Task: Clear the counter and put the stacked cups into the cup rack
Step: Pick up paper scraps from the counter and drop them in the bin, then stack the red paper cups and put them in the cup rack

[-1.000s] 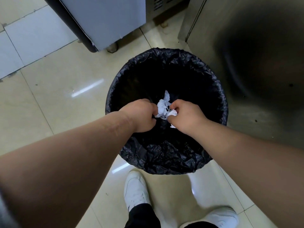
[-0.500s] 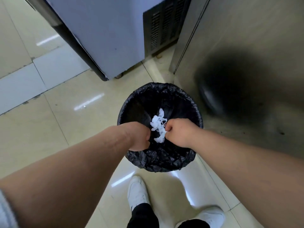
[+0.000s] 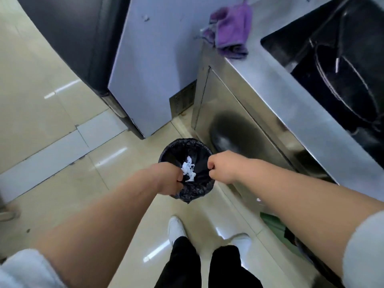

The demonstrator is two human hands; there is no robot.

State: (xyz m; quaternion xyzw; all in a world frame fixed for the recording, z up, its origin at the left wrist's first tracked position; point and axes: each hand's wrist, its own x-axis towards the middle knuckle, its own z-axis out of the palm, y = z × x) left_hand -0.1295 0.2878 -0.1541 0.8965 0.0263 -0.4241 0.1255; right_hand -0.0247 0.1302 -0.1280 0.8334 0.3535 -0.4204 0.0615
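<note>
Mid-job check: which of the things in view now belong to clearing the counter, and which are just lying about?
Part of the job:
- white crumpled paper, held by left hand over the bin
- right hand, fingers curled, apart from the paper
- black-lined bin
- steel counter

Lying about:
- purple cloth on the counter
- sink

A black bin liner (image 3: 192, 192) holds white crumpled paper (image 3: 188, 169); purple cloth (image 3: 230, 31) on the silver table (image 3: 295, 94); white shoes (image 3: 175, 227), cream floor tiles (image 3: 41, 121).
</note>
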